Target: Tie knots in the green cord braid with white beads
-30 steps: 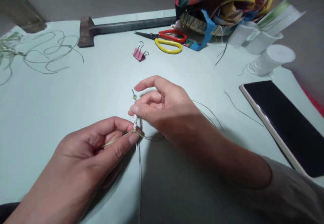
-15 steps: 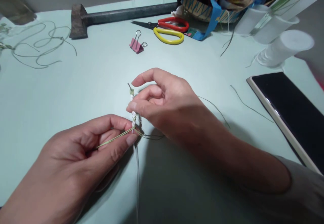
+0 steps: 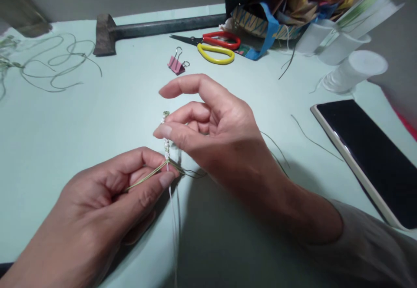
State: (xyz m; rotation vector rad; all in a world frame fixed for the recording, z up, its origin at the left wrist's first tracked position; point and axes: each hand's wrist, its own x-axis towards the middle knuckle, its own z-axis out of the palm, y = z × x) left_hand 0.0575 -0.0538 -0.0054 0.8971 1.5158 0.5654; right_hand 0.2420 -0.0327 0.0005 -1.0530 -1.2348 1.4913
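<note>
A narrow knotted cord band (image 3: 167, 145) in white and green runs upright between my hands, with a small green end at its top. My left hand (image 3: 107, 196) pinches its lower end between thumb and forefinger. Green cords (image 3: 148, 176) spread left across those fingers, and darker ends trail right. White strands (image 3: 173, 223) hang below the pinch toward me. My right hand (image 3: 215, 125) closes thumb and middle finger around the band's upper part, its forefinger raised and curved above. The right thumb covers part of the band.
Behind my hands lie a pink binder clip (image 3: 176, 64), scissors (image 3: 216, 47) with red and yellow handles, and a hammer (image 3: 143, 29). Loose cords (image 3: 61, 66) are at the left. White thread spools (image 3: 355, 71) and a phone (image 3: 365, 149) stand and lie at the right.
My right hand has shifted slightly up and left along the band. A thin dark pin tip above the green end no longer shows. My left hand keeps its pinch.
</note>
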